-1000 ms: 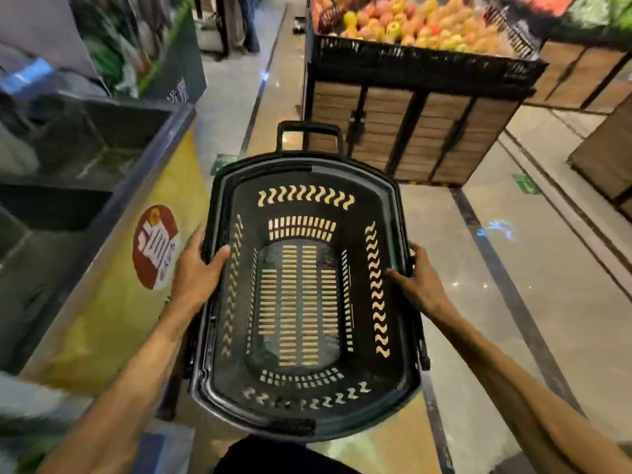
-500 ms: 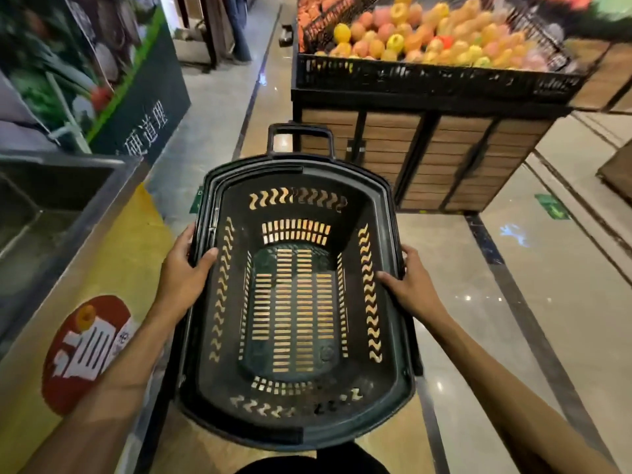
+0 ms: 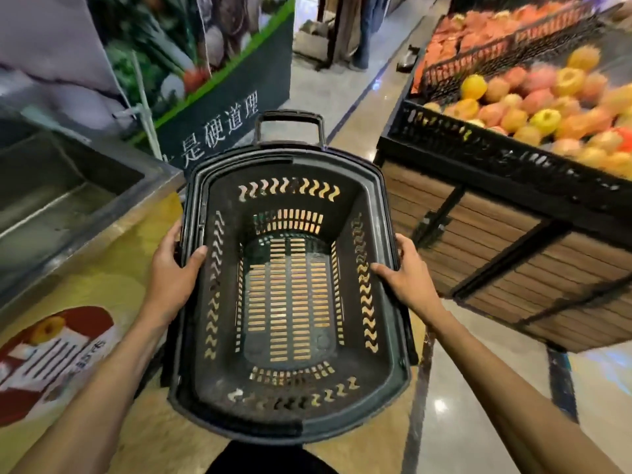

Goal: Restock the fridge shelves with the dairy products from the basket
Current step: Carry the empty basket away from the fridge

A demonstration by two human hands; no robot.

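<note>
— So, where is the basket point(image 3: 273, 427)?
— In the middle of the frame, held out level in front of the person, above the glossy floor point(image 3: 461, 422). It is black plastic, and its whole slotted bottom is in view. Its pull handle point(image 3: 289, 119) sticks up at the far end, toward the top centre.

— And the hands?
— The left hand point(image 3: 174, 271) grips the rim on the left of the frame, with the thumb hooked over to the inside and the fingers wrapped around the outside. The right hand point(image 3: 407, 275) does the same on the right rim, thumb inside and fingers curled over the edge. Both are closed firmly on the rim.

— What lies around it?
— At the upper right is a wooden fruit stand point(image 3: 513, 268), with a black crate of blurred orange, pink and yellow fruit point(image 3: 513, 107) on top. On the left is a grey open-topped cabinet point(image 3: 68, 186) with a yellow front and a red sticker point(image 3: 51, 354). A vegetable poster point(image 3: 205, 63) stands at the upper left.
</note>
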